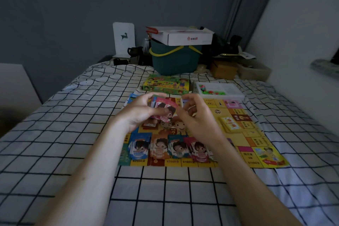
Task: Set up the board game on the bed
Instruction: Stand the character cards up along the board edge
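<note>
A yellow game board (256, 139) lies flat on the checked bed sheet. My left hand (141, 112) grips a fanned stack of pink character cards (165, 108) above the board's middle. My right hand (196, 117) hovers just right of the stack, fingers curled, thumb and fingertips at the cards' right edge. Along the board's near edge lie several piles of character cards (161, 148) in blue, orange and red. A small yellow card pile (230, 124) rests on the board's right side. The green game box (166, 84) and a white tray of small coloured pieces (218, 90) sit beyond the board.
A teal basket (174, 60) with a white carton (185, 37) on top stands at the bed's far end, beside a brown box (222, 69), dark clutter and a white deer card (123, 37). A white wall runs along the right; bare sheet (165, 198) lies near me.
</note>
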